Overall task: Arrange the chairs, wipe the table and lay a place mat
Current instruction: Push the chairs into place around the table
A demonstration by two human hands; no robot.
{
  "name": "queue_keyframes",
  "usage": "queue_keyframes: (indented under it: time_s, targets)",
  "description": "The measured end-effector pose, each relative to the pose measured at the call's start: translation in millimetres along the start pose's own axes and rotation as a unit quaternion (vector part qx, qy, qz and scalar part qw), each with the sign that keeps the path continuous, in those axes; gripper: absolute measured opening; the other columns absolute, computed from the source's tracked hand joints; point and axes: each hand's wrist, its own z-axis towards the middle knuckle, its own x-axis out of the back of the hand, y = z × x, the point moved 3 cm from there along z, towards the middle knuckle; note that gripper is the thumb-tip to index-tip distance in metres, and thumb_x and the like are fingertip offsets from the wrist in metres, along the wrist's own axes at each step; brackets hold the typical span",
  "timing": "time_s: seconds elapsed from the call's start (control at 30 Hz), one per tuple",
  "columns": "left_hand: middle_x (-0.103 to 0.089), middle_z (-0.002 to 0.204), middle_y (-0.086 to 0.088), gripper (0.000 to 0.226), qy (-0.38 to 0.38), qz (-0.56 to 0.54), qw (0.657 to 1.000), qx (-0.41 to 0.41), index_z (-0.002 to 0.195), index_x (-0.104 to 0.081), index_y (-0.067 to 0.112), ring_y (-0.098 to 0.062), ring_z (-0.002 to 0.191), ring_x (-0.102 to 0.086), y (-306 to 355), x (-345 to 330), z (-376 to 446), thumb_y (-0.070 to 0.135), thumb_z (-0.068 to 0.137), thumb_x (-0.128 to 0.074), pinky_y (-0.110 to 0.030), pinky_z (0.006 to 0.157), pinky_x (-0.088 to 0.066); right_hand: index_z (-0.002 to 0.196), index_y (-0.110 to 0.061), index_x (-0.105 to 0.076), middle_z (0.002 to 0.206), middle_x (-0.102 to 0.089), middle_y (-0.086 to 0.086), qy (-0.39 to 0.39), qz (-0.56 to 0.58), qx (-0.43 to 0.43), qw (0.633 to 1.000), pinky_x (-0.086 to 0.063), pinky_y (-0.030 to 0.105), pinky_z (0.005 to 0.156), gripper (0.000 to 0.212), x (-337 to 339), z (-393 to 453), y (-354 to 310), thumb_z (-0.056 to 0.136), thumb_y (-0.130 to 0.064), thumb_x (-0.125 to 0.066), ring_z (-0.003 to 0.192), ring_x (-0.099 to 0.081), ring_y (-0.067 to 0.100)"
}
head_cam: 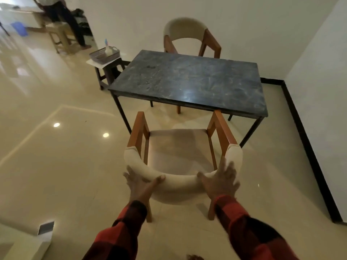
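A wooden chair with a cream seat and curved cream backrest stands in front of me, facing the dark blue-grey table. Its front armrest ends reach the table's near edge. My left hand grips the left part of the backrest, thumb over the top. My right hand lies spread over the right part of the backrest. A second matching chair stands at the table's far side, against the wall. The tabletop is bare and looks smeared.
A dark stool at the table's far left corner carries a grey basket with a bottle. Farther back left, a person stands by another stool. A white wall with black skirting runs along the right.
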Motion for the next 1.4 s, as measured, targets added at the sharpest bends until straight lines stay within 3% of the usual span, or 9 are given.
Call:
queue_keyframes:
  time_s: [0.1,0.17,0.23,0.33,0.5,0.8,1.1,1.27,1.4]
  targets:
    - [0.028,0.163,0.011,0.148,-0.072,0.278,0.939,-0.188,0.156,0.010,0.043,-0.021,0.150,0.027,4.7,28.2,19.3,0.068,0.049,-0.088,-0.062,0.117,-0.001,0.157,-0.037,-0.009,0.167,-0.009,0.003,-0.123,-0.295,0.236,0.918,-0.014,0.064,0.116,0.122,-2.0,-2.8,-10.0,0.059,-0.089,-0.060,0.153,-0.013,0.030]
    - [0.026,0.164,0.009,0.129,-0.171,0.429,0.855,-0.234,0.153,-0.012,0.051,-0.027,0.148,0.034,8.6,23.6,28.5,0.075,0.047,-0.081,-0.073,0.113,0.003,0.158,-0.035,-0.009,0.167,-0.014,0.004,-0.190,-0.348,0.235,0.888,-0.005,0.067,0.119,0.127,-5.3,12.0,-9.0,0.058,-0.081,-0.072,0.154,-0.011,0.030]
    - [0.010,0.167,0.004,0.109,-0.206,0.467,0.828,-0.231,0.144,-0.033,0.046,-0.033,0.149,0.029,10.0,17.0,37.5,0.063,0.050,-0.087,-0.079,0.112,-0.005,0.153,-0.032,-0.026,0.159,-0.034,0.004,-0.185,-0.334,0.225,0.896,-0.013,0.064,0.120,0.119,-1.6,17.4,-17.2,0.055,-0.071,-0.081,0.149,-0.027,0.032]
    - [-0.021,0.159,0.005,0.089,-0.188,0.476,0.826,-0.237,0.127,-0.047,0.034,-0.035,0.152,0.010,13.5,10.7,48.2,0.045,0.052,-0.093,-0.077,0.110,-0.021,0.123,-0.031,-0.055,0.123,-0.064,-0.003,-0.172,-0.309,0.222,0.909,-0.039,0.043,0.107,0.079,-2.6,17.9,-17.1,0.059,-0.068,-0.083,0.118,-0.057,0.023]
    - [-0.044,0.141,0.006,0.074,-0.200,0.476,0.817,-0.255,0.117,-0.053,0.031,-0.032,0.148,-0.008,14.2,10.8,59.4,0.042,0.056,-0.093,-0.070,0.115,-0.021,0.118,-0.028,-0.063,0.111,-0.070,-0.003,-0.136,-0.338,0.220,0.905,-0.052,0.035,0.093,0.073,0.1,12.5,-21.3,0.062,-0.073,-0.077,0.101,-0.065,0.020]
    - [-0.042,0.146,0.008,0.065,-0.219,0.491,0.804,-0.253,0.115,-0.056,0.030,-0.031,0.152,-0.002,26.4,17.4,71.8,0.038,0.061,-0.092,-0.078,0.109,-0.022,0.120,-0.020,-0.066,0.110,-0.073,0.001,-0.114,-0.380,0.236,0.887,-0.053,0.037,0.096,0.058,-5.1,1.5,-35.1,0.081,-0.063,-0.070,0.098,-0.069,0.023]
    - [-0.045,0.145,0.013,0.071,-0.247,0.515,0.785,-0.240,0.119,-0.058,0.036,-0.028,0.151,-0.011,42.3,30.4,110.8,0.041,0.058,-0.093,-0.070,0.113,-0.022,0.121,-0.015,-0.065,0.112,-0.072,0.006,-0.088,-0.371,0.266,0.885,-0.050,0.038,0.095,0.057,-17.0,4.0,-55.6,0.087,-0.061,-0.065,0.101,-0.068,0.027]
    - [-0.044,0.143,0.016,0.071,-0.246,0.537,0.774,-0.229,0.114,-0.056,0.042,-0.027,0.151,-0.014,47.2,39.8,135.6,0.045,0.053,-0.094,-0.072,0.114,-0.025,0.121,-0.014,-0.065,0.113,-0.072,0.006,-0.086,-0.341,0.284,0.892,-0.050,0.039,0.096,0.060,-25.1,10.8,-68.3,0.085,-0.062,-0.068,0.101,-0.067,0.027]
    - [-0.036,0.152,0.012,0.077,-0.231,0.572,0.752,-0.232,0.122,-0.050,0.044,-0.030,0.152,-0.011,55.2,43.8,133.6,0.048,0.057,-0.091,-0.073,0.114,-0.021,0.130,-0.023,-0.054,0.129,-0.062,0.001,-0.103,-0.313,0.267,0.906,-0.037,0.044,0.108,0.075,-26.5,19.2,-63.6,0.072,-0.064,-0.076,0.116,-0.057,0.025]
